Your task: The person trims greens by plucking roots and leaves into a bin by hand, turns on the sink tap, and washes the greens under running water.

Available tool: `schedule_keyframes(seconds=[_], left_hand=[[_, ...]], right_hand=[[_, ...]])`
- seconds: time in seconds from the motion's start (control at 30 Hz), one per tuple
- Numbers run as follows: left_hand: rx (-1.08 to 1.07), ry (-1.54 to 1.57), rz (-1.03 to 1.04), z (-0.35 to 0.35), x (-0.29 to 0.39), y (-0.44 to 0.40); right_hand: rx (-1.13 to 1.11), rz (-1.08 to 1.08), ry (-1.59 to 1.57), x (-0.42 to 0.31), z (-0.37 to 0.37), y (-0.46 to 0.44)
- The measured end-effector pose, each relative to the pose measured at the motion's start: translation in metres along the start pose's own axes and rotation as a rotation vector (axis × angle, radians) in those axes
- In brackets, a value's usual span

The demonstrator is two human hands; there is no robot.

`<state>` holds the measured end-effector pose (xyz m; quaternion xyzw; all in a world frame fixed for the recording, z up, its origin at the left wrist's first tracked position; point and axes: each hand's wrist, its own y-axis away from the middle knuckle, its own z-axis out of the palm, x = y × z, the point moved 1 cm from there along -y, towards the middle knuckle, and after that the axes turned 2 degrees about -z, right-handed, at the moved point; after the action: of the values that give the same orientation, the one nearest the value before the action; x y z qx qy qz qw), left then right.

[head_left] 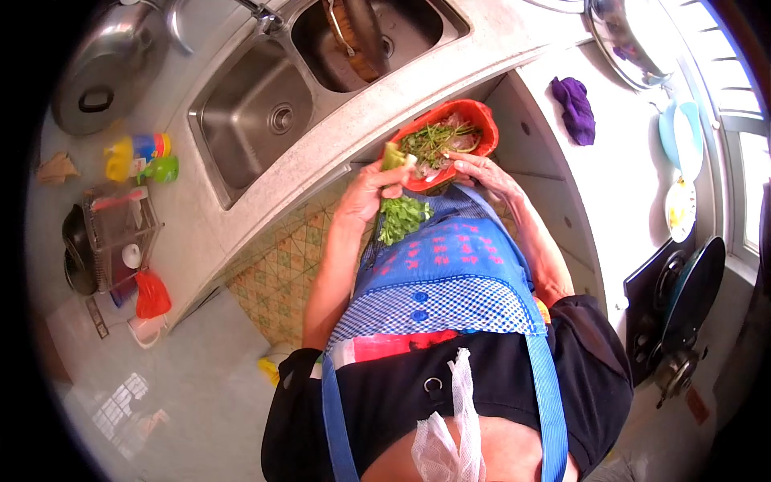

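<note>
My left hand [372, 189] is closed round a bunch of leafy green celery [404, 217], its pale cut stalks pointing up and the leaves hanging over the blue apron [442, 253]. A red basin [486, 120] stands just beyond my hands, with green stems and scraps [438, 143] inside. At the basin's right front rim is my right hand [484, 173], its thumb and fingers close together near the scraps. Whatever is between those fingertips is too small to make out.
A double steel sink [265, 104] is set in the pale counter [333, 132] ahead. Yellow bottle [128, 157] and wire rack [120, 225] are at left. Purple cloth [573, 111], black pan [695, 289] and stove [646, 301] are at right. An open cabinet [538, 169] lies below the counter.
</note>
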<state>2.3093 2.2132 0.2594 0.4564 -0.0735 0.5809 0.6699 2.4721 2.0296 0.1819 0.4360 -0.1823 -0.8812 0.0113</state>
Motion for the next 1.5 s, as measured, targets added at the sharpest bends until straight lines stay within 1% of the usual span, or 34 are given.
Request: schedule_keyframes(seconds=[0.07,0.1,0.13,0.17,0.2,0.23,0.27,0.33,0.37,0.4,0.43,0.47,0.53,0.57,0.6,0.67,0.7,0.77,0.8,0.9,0.93,1.0,1.03,1.07,1.13,1.17,1.2,1.27,1.3,1.37,1.4,1.43,1.47,1.5], left_hand=[[0.0,0.06,0.154,0.002,0.02,0.018],[-0.033,0.161,0.233,-0.004,0.028,0.025],[-0.06,0.255,0.322,-0.012,0.038,0.032],[-0.038,0.248,0.338,-0.015,0.049,0.042],[-0.066,0.363,0.484,-0.016,0.064,0.053],[-0.101,0.473,0.637,-0.021,0.076,0.064],[-0.079,0.465,0.661,-0.031,0.083,0.074],[-0.157,0.737,0.816,-0.049,0.099,0.094],[-0.105,0.751,0.882,-0.054,0.106,0.104],[-0.096,0.744,0.906,-0.06,0.11,0.112],[-0.098,0.818,0.946,-0.067,0.113,0.12],[-0.102,0.892,0.984,-0.074,0.117,0.127],[-0.096,0.901,1.023,-0.086,0.123,0.139],[-0.091,0.941,1.033,-0.104,0.13,0.142],[-0.081,0.976,1.042,-0.095,0.131,0.143],[-0.081,0.962,1.081,-0.093,0.134,0.145],[-0.067,0.96,1.108,-0.092,0.136,0.147],[-0.095,0.934,1.14,-0.087,0.139,0.15],[-0.105,0.92,1.155,-0.085,0.141,0.151],[-0.185,0.881,1.189,-0.068,0.146,0.154],[-0.207,0.861,1.196,-0.065,0.147,0.154],[-0.33,0.763,1.217,-0.06,0.148,0.152],[-0.311,0.75,1.236,-0.058,0.15,0.151],[-0.322,0.743,1.24,-0.054,0.149,0.15],[-0.542,0.543,1.218,-0.046,0.149,0.148],[-0.67,0.49,1.171,-0.045,0.151,0.143],[-0.674,0.483,1.164,-0.038,0.154,0.141],[-0.816,0.382,1.08,-0.024,0.157,0.142],[-0.816,0.389,1.077,-0.02,0.158,0.14],[-0.837,0.337,1.065,-0.015,0.16,0.138],[-0.844,0.344,1.067,-0.013,0.16,0.137],[-0.853,0.326,1.064,-0.01,0.16,0.138],[-0.865,0.306,1.061,-0.008,0.161,0.138],[-0.877,0.304,1.072,-0.004,0.165,0.142]], right_hand=[[0.135,0.05,0.521,-0.002,-0.009,0.0],[0.272,-0.047,0.723,0.008,-0.012,-0.005],[0.253,-0.056,0.723,0.013,-0.018,-0.009],[0.281,-0.049,0.663,0.015,-0.02,-0.011],[0.301,-0.038,0.602,0.02,-0.023,-0.013],[0.323,-0.029,0.619,0.023,-0.027,-0.018],[0.269,-0.008,0.545,0.022,-0.029,-0.019],[0.282,-0.037,0.526,0.013,-0.015,-0.016],[0.255,-0.042,0.531,0.016,-0.022,-0.018],[0.24,0.075,0.638,0.023,-0.036,-0.02],[0.227,0.192,0.747,0.027,-0.043,-0.023],[0.208,0.185,0.753,0.028,-0.04,-0.023],[0.386,0.127,0.663,0.024,-0.028,-0.016],[0.36,0.084,0.583,0.019,-0.014,-0.021],[0.348,0.073,0.58,0.009,-0.014,-0.008],[0.37,-0.037,0.657,-0.009,-0.011,0.005],[0.366,-0.056,0.662,-0.02,-0.008,0.013],[0.378,-0.05,0.375,-0.038,-0.004,0.028],[0.403,-0.107,0.251,-0.041,0.001,0.027],[0.263,-0.284,-0.079,-0.059,0.008,0.027],[0.253,-0.309,-0.081,-0.065,0.01,0.024],[0.125,-0.371,-0.175,-0.078,0.023,0.018],[0.158,-0.368,-0.158,-0.082,0.035,0.011],[0.125,-0.386,-0.183,-0.083,0.041,0.005],[0.08,-0.378,-0.154,-0.087,0.052,-0.007],[0.064,-0.388,-0.135,-0.089,0.058,-0.012],[0.016,-0.402,-0.118,-0.091,0.061,-0.017],[0.061,-0.432,0.036,-0.096,0.07,-0.024],[0.067,-0.429,0.037,-0.101,0.07,-0.028],[0.165,-0.482,0.337,-0.114,0.066,-0.043],[0.219,-0.551,0.446,-0.117,0.053,-0.062],[0.383,-0.632,0.729,-0.131,0.05,-0.07],[0.483,-0.745,0.964,-0.149,0.048,-0.079],[0.511,-1.017,1.162,-0.167,0.043,-0.099]])
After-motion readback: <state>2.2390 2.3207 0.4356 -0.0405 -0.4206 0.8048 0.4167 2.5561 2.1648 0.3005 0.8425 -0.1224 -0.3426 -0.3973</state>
